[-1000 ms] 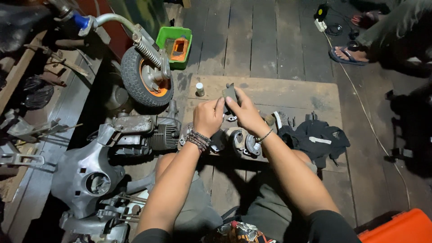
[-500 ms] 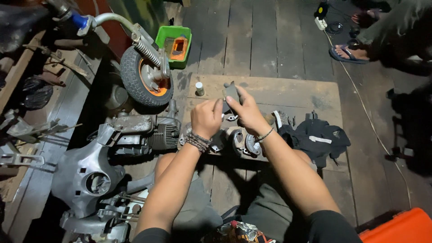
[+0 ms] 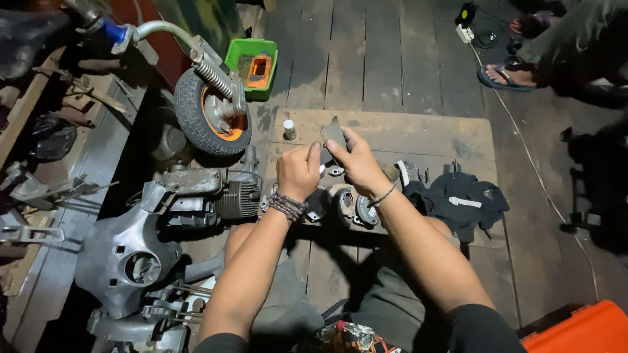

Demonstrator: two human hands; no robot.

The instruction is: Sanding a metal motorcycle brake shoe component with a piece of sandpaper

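Both hands meet above a wooden board [image 3: 418, 131] laid on the plank floor. The right hand [image 3: 356, 163] has its grip closed around a small dark metal part [image 3: 333, 134], holding it up over the board. The left hand [image 3: 297, 171] is curled beside it, fingertips pinched at the lower edge of the same part; what they pinch is too small to tell. Just near of the hands lie round engine pieces [image 3: 356, 208]. A black cloth [image 3: 458, 199] lies to the right. To the left sit a finned engine [image 3: 216, 193] and a small wheel [image 3: 209, 117], with a green tray [image 3: 252, 65] farther off.
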